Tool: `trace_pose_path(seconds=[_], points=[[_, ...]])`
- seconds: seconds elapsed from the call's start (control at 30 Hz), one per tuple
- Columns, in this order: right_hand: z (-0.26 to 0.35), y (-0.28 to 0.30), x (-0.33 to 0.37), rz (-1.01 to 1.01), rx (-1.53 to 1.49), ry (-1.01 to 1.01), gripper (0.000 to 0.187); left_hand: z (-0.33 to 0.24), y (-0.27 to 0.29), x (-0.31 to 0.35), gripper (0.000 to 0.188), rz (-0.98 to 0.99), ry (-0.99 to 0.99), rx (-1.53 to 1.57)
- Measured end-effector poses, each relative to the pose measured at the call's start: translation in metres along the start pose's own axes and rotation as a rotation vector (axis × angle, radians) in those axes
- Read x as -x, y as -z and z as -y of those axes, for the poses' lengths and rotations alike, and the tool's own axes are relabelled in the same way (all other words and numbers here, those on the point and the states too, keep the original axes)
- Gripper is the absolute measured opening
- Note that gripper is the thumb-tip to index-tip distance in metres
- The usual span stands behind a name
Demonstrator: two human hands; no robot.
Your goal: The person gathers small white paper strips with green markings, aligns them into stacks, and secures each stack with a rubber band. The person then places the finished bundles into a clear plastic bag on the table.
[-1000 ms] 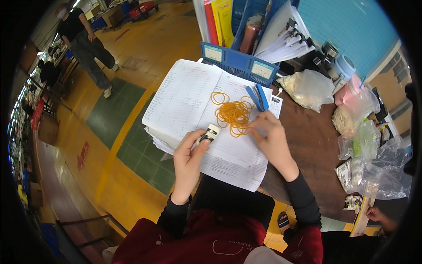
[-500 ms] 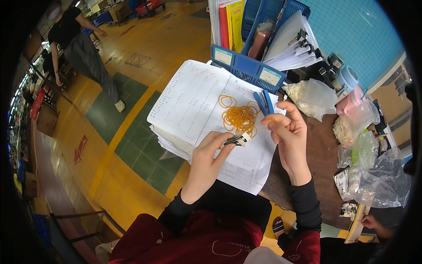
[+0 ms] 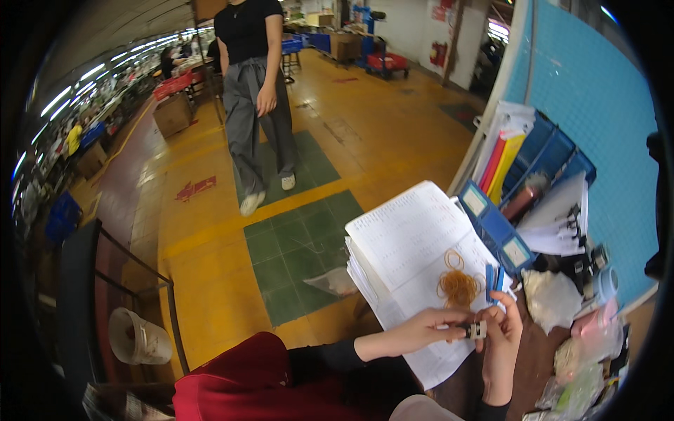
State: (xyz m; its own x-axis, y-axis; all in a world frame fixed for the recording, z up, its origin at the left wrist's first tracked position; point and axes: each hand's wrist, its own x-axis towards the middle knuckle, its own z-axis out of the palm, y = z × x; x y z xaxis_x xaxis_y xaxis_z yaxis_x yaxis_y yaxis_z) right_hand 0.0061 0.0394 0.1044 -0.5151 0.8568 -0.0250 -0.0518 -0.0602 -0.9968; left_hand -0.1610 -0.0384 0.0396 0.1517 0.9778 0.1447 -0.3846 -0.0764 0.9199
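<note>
My left hand [image 3: 411,335] pinches a small bundle of black and white strips [image 3: 477,329] over an open notebook [image 3: 411,224]. The thumb and fingers of my right hand [image 3: 500,344] close at the bundle's right end; whether they also hold a rubber band is too blurred to tell. Just beyond my hands, a loose heap of orange-yellow rubber bands [image 3: 458,289] lies on the notebook page. A blue two-armed tool [image 3: 494,282] rests to the right of the heap, close to my right fingertips.
Behind the notebook stands a blue file holder [image 3: 495,228] with folders and clipped papers. Plastic bags [image 3: 551,302] and a pink container [image 3: 593,326] crowd the table's right side. A person [image 3: 253,105] stands on the floor ahead. A white bucket [image 3: 140,337] is at the lower left.
The view has swung left and up, so the table sits further right and lower. My right hand has come from beside the blue tool to the bundle in my left hand.
</note>
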Motion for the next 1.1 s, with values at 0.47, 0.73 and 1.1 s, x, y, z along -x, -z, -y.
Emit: trace_pose_path(seconds=[0.47, 0.73, 1.1], points=[[0.015, 0.002, 0.042, -0.012, 0.333, 0.235, 0.051, 0.01, -0.025, -0.003, 0.037, -0.128, 0.016, -0.05], [0.007, 0.027, 0.06, -0.045, 0.632, 0.511, 0.049, 0.005, -0.035, -0.005, 0.027, -0.151, -0.265, -0.645], [-0.004, 0.077, 0.097, 0.06, -0.237, 0.261, 0.009, 0.013, -0.03, -0.011, 0.008, -0.075, 0.31, 0.941]])
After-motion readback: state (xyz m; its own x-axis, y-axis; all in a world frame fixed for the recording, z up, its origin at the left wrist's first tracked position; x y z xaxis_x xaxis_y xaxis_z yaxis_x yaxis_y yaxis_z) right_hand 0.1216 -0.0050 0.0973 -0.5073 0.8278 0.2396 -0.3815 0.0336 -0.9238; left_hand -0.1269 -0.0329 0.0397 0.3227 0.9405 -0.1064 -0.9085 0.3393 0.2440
